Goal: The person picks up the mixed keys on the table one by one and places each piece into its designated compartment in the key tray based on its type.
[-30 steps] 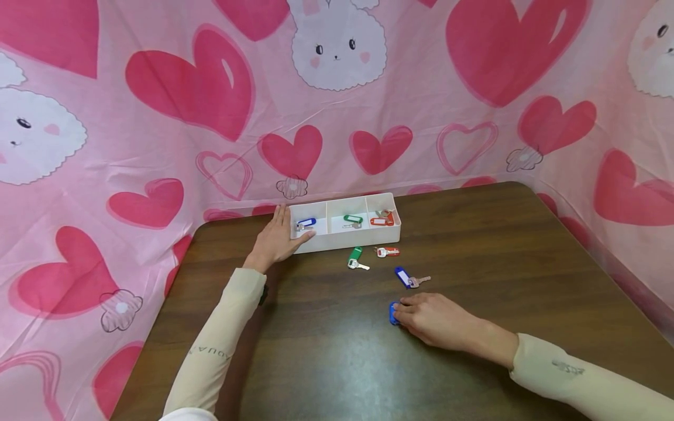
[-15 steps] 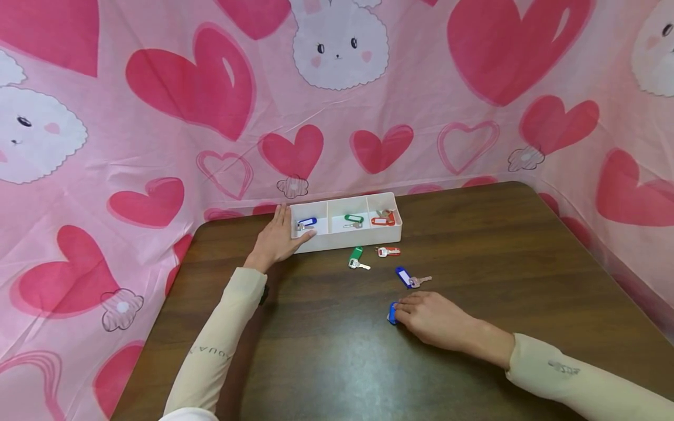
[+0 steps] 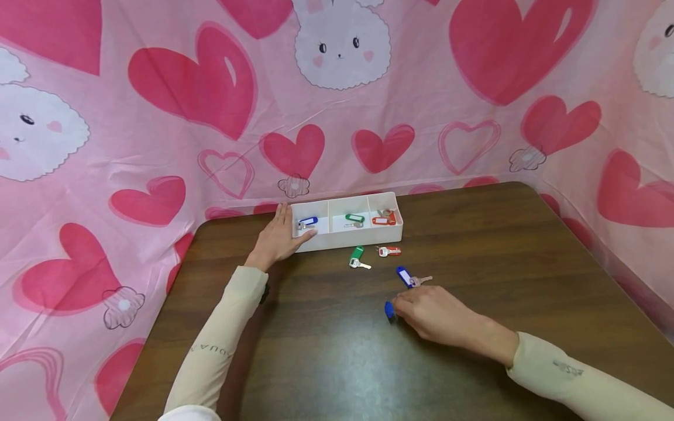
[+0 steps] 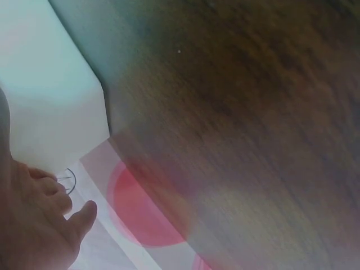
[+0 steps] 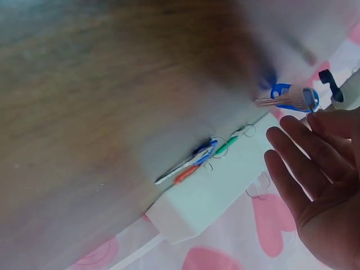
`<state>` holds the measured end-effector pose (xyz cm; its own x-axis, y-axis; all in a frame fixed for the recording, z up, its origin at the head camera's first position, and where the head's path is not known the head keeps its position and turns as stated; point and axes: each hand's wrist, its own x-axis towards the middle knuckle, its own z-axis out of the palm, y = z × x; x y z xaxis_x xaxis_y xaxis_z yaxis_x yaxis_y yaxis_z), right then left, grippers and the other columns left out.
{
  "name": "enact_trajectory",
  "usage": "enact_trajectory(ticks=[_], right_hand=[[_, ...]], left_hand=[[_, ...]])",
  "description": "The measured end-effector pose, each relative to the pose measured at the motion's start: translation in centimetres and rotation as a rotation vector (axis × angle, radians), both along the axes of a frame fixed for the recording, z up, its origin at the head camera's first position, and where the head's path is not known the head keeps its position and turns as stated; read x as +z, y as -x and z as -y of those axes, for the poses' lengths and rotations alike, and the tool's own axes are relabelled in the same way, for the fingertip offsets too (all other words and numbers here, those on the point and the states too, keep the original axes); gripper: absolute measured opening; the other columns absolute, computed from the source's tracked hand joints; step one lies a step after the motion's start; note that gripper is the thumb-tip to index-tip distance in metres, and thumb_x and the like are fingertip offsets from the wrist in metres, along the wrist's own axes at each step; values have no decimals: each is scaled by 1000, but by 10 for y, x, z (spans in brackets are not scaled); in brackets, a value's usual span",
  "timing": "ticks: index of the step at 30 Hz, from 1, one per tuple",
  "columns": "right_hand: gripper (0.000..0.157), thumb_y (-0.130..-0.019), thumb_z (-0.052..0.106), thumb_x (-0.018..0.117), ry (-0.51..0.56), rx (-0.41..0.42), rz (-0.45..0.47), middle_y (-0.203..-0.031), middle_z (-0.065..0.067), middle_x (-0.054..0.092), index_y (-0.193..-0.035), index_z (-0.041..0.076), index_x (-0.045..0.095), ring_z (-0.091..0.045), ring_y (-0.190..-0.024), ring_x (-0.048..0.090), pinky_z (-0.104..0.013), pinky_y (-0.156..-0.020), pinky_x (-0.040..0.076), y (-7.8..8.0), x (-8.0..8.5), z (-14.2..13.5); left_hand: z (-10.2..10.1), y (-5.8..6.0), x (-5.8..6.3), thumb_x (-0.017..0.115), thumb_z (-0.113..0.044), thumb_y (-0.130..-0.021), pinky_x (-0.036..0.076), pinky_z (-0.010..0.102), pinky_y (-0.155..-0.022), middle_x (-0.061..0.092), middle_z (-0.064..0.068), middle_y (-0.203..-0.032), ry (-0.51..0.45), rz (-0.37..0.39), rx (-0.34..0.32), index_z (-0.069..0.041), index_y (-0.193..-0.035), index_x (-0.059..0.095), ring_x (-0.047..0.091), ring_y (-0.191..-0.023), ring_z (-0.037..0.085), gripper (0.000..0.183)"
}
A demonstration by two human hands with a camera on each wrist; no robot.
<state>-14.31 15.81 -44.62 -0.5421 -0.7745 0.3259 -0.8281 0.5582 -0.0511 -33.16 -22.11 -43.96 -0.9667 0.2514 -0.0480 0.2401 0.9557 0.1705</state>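
My left hand (image 3: 274, 238) rests against the left end of a white three-compartment box (image 3: 347, 240), its thumb over the front rim. In the left wrist view that hand (image 4: 42, 222) touches the box's end (image 4: 56, 112). My right hand (image 3: 437, 316) pinches a key with a blue tag (image 3: 389, 310) just above the table. The right wrist view shows the blue tag (image 5: 292, 97) and its key at the thumb and forefinger. Beyond that hand lies another blue-tagged key (image 3: 405, 277). Near the box's front lie a green-tagged key (image 3: 357, 257) and a red-tagged key (image 3: 389, 251).
Inside the box, a blue-tagged key (image 3: 308, 222) lies left, a green-tagged key (image 3: 355, 218) in the middle, and red tags with keys (image 3: 384, 220) on the right. The brown table (image 3: 500, 245) meets a pink heart-patterned cloth (image 3: 184, 134) behind.
The right hand has lifted the blue-tagged key slightly and shifted it a little left, and the tag has turned. The left hand stays on the box.
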Motion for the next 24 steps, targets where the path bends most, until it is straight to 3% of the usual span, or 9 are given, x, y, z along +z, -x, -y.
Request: enact_trajectory(ticks=[7, 14, 24], right_hand=[[9, -92, 14, 79, 28, -19, 2, -94, 5, 79, -99, 14, 73, -12, -84, 74, -33, -76, 64, 1, 6, 2], [14, -90, 15, 83, 63, -56, 61, -95, 5, 81, -102, 15, 77, -11, -85, 74, -37, -80, 65, 2, 13, 3], [10, -92, 19, 82, 156, -65, 123, -92, 8, 80, -101, 16, 79, -6, -82, 72, -30, -75, 64, 4, 18, 6]], left_hand=[[-1, -1, 0, 39, -85, -92, 22, 52, -133, 1, 18, -178, 0, -1, 0, -1, -168, 3, 1, -167, 34, 119], [-1, 0, 0, 39, -86, -92, 23, 52, -133, 3, 18, -178, 0, -12, -3, 0, -168, 6, 3, -167, 34, 119], [-2, 0, -1, 38, -86, -92, 22, 52, -133, 2, 18, -178, 0, -3, 7, -1, -168, 4, 2, -167, 34, 119]])
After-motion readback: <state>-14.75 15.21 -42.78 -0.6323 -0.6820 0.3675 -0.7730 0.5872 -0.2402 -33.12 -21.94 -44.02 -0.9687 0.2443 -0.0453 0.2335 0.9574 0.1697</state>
